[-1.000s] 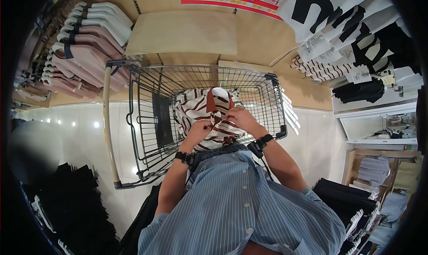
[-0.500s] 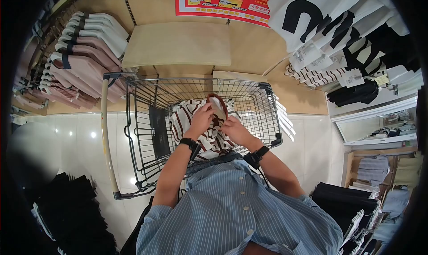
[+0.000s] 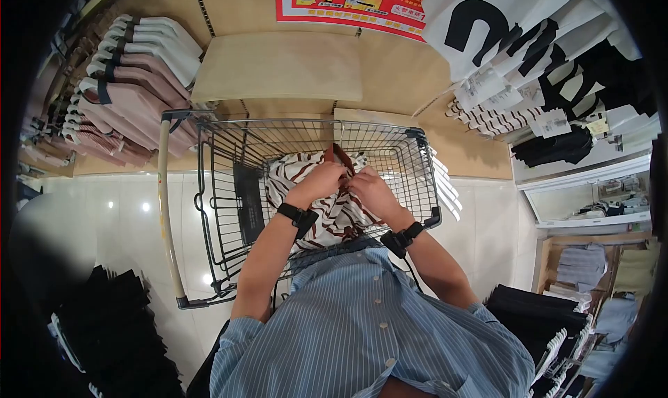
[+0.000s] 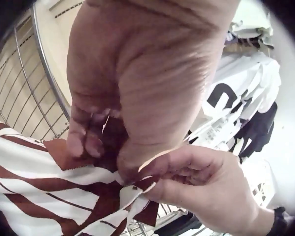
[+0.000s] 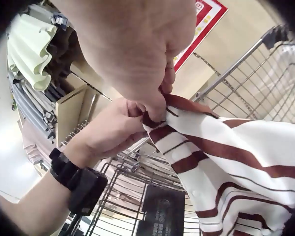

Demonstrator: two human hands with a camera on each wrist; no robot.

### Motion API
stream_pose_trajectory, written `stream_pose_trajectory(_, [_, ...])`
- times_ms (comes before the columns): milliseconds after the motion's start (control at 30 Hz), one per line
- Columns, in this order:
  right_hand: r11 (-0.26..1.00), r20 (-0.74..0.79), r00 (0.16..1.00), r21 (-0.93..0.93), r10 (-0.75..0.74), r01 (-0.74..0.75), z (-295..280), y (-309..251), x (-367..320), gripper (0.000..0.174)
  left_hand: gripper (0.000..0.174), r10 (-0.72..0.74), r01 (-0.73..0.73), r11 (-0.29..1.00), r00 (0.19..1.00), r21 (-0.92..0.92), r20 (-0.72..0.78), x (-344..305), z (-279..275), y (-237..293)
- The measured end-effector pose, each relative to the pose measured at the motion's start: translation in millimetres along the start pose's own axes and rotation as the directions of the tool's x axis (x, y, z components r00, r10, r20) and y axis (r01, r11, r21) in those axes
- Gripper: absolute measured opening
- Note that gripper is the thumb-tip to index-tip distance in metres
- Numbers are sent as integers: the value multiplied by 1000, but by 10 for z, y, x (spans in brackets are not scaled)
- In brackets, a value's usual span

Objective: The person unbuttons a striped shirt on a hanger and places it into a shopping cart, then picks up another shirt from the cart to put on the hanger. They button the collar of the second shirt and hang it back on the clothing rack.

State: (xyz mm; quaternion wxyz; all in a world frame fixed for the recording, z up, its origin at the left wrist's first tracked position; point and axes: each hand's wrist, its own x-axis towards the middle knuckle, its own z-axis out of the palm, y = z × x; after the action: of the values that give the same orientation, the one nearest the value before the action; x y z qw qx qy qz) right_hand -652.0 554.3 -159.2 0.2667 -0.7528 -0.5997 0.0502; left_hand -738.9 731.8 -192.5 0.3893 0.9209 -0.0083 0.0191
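A white shirt (image 3: 289,174) with brown stripes and a brown collar (image 3: 330,153) lies bunched over the shopping cart, its front towards me. With thumb and fingers my left hand (image 3: 321,181) pinches the front edge of the shirt just below the collar. Close against it, my right hand (image 3: 374,195) pinches the other front edge. The fingertips of both hands meet at the placket (image 4: 137,196), where a small button shows in the left wrist view. In the right wrist view the thumb (image 5: 155,105) presses on the brown cloth and hides part of the fastening.
Under the shirt stands a wire shopping cart (image 3: 226,168) with a beige handle (image 3: 164,210) on the left. Pink and white tops (image 3: 132,99) hang at the left, printed white shirts (image 3: 480,36) at the right. Dark garments hang on racks (image 3: 118,328) near both sides of me.
My left hand has come down from the collar to the front edge, beside the right hand. The collar, spread open half a second ago, is now drawn closer together.
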Motion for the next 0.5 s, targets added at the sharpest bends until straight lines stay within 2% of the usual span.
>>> stream_pose_trajectory(67, [969,-39,975,127,217,-211,10,-133,12,14,17,-58,58,992,998,-115,-1,-68,-104,102])
stream_pose_trajectory(100, [971,-45,978,132,206,-198,1,-125,26,12,17,-86,88,992,996,-88,30,-97,-186,174])
stream_pose_trajectory(200, [992,-50,996,115,67,-61,49,-70,47,12,18,-54,61,974,998,-218,40,-129,-145,60])
stream_pose_trajectory(233, [992,-52,997,112,63,-57,83,-49,45,12,20,-116,125,971,992,-204,58,-127,-120,46])
stream_pose_trajectory(433, [983,-35,990,125,137,-132,99,-46,74,14,18,-72,69,985,997,-156,-15,-128,-46,-52])
stream_pose_trajectory(500, [974,0,982,132,188,-186,98,-31,100,15,18,-95,93,988,995,-120,-10,-114,-54,-36])
